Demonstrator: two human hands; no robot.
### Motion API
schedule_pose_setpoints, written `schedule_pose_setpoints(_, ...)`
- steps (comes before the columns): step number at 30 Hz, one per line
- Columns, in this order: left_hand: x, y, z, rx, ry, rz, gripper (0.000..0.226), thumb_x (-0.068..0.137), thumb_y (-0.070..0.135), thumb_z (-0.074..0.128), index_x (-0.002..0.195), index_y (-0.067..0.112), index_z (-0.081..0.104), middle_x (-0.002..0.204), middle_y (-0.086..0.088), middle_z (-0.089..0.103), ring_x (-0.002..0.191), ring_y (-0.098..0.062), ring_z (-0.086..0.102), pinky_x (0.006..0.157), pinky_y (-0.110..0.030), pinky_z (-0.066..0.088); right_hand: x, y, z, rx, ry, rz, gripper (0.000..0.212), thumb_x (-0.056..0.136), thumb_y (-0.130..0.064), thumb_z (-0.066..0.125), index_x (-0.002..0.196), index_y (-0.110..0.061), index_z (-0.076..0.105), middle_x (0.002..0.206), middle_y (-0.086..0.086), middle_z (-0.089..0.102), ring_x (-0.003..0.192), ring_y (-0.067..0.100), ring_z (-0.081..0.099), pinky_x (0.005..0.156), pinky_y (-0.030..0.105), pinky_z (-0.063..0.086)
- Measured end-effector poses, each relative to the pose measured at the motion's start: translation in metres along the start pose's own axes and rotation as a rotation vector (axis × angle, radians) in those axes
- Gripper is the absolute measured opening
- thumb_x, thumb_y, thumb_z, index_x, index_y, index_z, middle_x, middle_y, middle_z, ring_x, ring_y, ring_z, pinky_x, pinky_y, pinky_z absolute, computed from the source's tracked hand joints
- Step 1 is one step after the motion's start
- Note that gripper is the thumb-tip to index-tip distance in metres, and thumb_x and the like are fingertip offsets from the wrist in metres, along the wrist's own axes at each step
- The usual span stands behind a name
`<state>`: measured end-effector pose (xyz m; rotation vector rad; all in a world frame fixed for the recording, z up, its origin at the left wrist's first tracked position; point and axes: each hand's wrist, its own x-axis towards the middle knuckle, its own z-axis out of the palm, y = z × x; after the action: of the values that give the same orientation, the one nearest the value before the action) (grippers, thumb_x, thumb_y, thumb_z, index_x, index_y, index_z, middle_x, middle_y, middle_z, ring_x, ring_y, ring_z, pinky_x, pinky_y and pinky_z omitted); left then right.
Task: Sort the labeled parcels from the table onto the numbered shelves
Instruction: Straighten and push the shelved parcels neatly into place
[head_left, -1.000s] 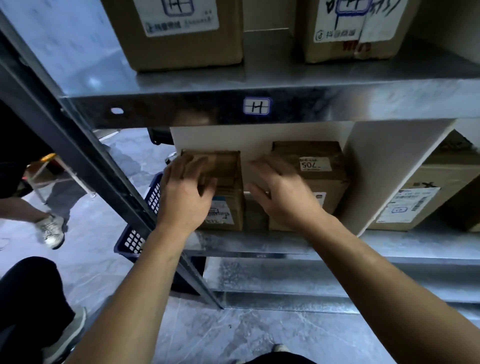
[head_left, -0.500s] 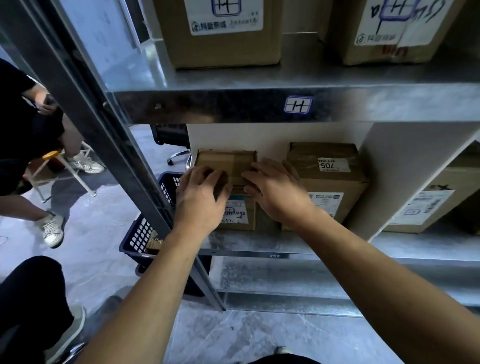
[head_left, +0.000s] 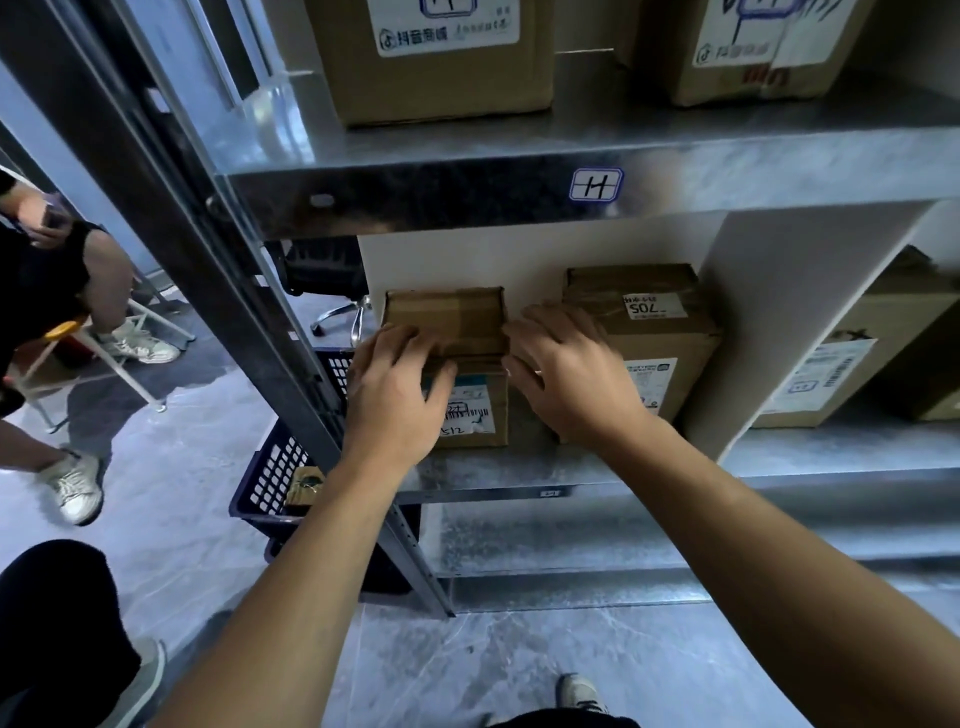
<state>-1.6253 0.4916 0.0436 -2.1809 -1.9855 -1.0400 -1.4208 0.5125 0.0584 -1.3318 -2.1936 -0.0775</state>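
Note:
A small brown cardboard parcel (head_left: 457, 317) with a white label marked 512 stands at the left end of the lower metal shelf (head_left: 519, 475). My left hand (head_left: 400, 395) lies over its front left corner, thumb on the label face. My right hand (head_left: 571, 379) presses flat against its right side, fingers spread, in the gap beside a taller parcel marked 705 (head_left: 670, 343). The parcel sits between both hands. The shelf above carries a tag reading H (head_left: 596, 184).
Two large labeled boxes (head_left: 441, 62) (head_left: 753, 52) stand on the upper shelf. A white divider (head_left: 779, 312) separates another parcel (head_left: 857, 358) at the right. A dark slanted post (head_left: 218, 249) and a blue basket (head_left: 280, 467) are at the left. A person (head_left: 52, 270) sits farther left.
My right hand has slid left off the 705 parcel to the small parcel's right side. My left hand has dropped a little toward its front. The view has shifted left.

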Motion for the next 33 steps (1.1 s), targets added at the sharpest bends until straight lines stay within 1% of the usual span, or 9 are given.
schedule_pose_setpoints(2,-0.006,0.005,-0.002,-0.02,0.005,0.048,0.038,0.091,0.038,0.054,0.121,0.017,0.065,0.123,-0.006,0.061,0.12,-0.03,0.049,0.104,-0.044,0.04,-0.011,0.001,-0.005,-0.012,0.024,0.007,0.041,0.094,-0.038,0.046,0.117,-0.012,0.066,0.125,0.012,0.064,0.118,0.038,0.055,0.09,0.052,0.051)
schedule_pose_setpoints(4,-0.01,0.013,-0.003,-0.02,0.007,0.092,0.038,0.092,0.035,0.055,0.122,0.015,0.064,0.121,-0.006,0.063,0.118,-0.028,0.05,0.101,-0.044,0.042,-0.023,0.005,-0.01,-0.044,0.069,0.025,0.038,0.095,-0.036,0.047,0.117,-0.012,0.066,0.123,0.013,0.063,0.107,0.038,0.058,0.081,0.049,0.053)
schedule_pose_setpoints(7,-0.014,0.03,0.0,-0.013,-0.004,0.155,0.036,0.093,0.031,0.058,0.125,0.015,0.062,0.119,-0.006,0.062,0.114,-0.026,0.05,0.097,-0.042,0.043,-0.045,0.016,-0.021,-0.083,0.155,0.038,0.033,0.097,-0.032,0.05,0.117,-0.01,0.067,0.117,0.014,0.064,0.095,0.036,0.058,0.077,0.047,0.051)
schedule_pose_setpoints(12,-0.02,0.083,0.015,-0.1,-0.046,0.272,0.04,0.094,0.03,0.057,0.13,0.015,0.06,0.124,-0.004,0.058,0.114,-0.025,0.052,0.095,-0.043,0.047,-0.088,0.046,-0.044,-0.095,0.17,0.116,0.034,0.096,-0.029,0.056,0.123,-0.01,0.065,0.125,0.018,0.063,0.109,0.039,0.06,0.084,0.049,0.053)
schedule_pose_setpoints(15,-0.024,0.125,0.028,-0.202,-0.063,0.321,0.039,0.094,0.025,0.06,0.132,0.012,0.06,0.127,-0.003,0.056,0.119,-0.021,0.05,0.099,-0.035,0.045,-0.117,0.072,-0.064,-0.102,0.166,0.144,0.035,0.098,-0.031,0.054,0.125,-0.01,0.064,0.129,0.016,0.06,0.113,0.036,0.059,0.088,0.048,0.052)
schedule_pose_setpoints(18,-0.028,0.163,0.047,-0.244,-0.025,0.345,0.039,0.092,0.023,0.061,0.13,0.011,0.062,0.125,-0.004,0.058,0.117,-0.022,0.053,0.101,-0.026,0.04,-0.143,0.105,-0.086,-0.12,0.2,0.208,0.037,0.097,-0.032,0.052,0.124,-0.01,0.064,0.128,0.018,0.06,0.11,0.039,0.06,0.086,0.048,0.054)
schedule_pose_setpoints(23,-0.043,0.237,0.078,-0.277,-0.041,0.421,0.038,0.091,0.024,0.06,0.128,0.012,0.063,0.125,-0.004,0.059,0.117,-0.02,0.054,0.103,-0.032,0.041,-0.179,0.167,-0.122,-0.159,0.178,0.262,0.038,0.096,-0.033,0.053,0.124,-0.01,0.064,0.13,0.02,0.06,0.11,0.041,0.06,0.085,0.05,0.054)
schedule_pose_setpoints(27,-0.05,0.291,0.108,-0.239,-0.133,0.371,0.044,0.091,0.03,0.058,0.132,0.015,0.06,0.13,-0.002,0.056,0.122,-0.019,0.049,0.106,-0.032,0.038,-0.198,0.214,-0.152,-0.157,0.109,0.258,0.042,0.096,-0.037,0.046,0.126,-0.011,0.06,0.129,0.018,0.058,0.111,0.04,0.059,0.084,0.051,0.054)
schedule_pose_setpoints(33,-0.04,0.344,0.138,-0.153,-0.138,0.293,0.047,0.092,0.028,0.063,0.136,0.017,0.055,0.133,-0.001,0.053,0.125,-0.02,0.045,0.108,-0.034,0.036,-0.207,0.266,-0.187,-0.151,0.061,0.257,0.043,0.096,-0.037,0.045,0.126,-0.012,0.061,0.131,0.019,0.058,0.111,0.041,0.059,0.083,0.048,0.055)
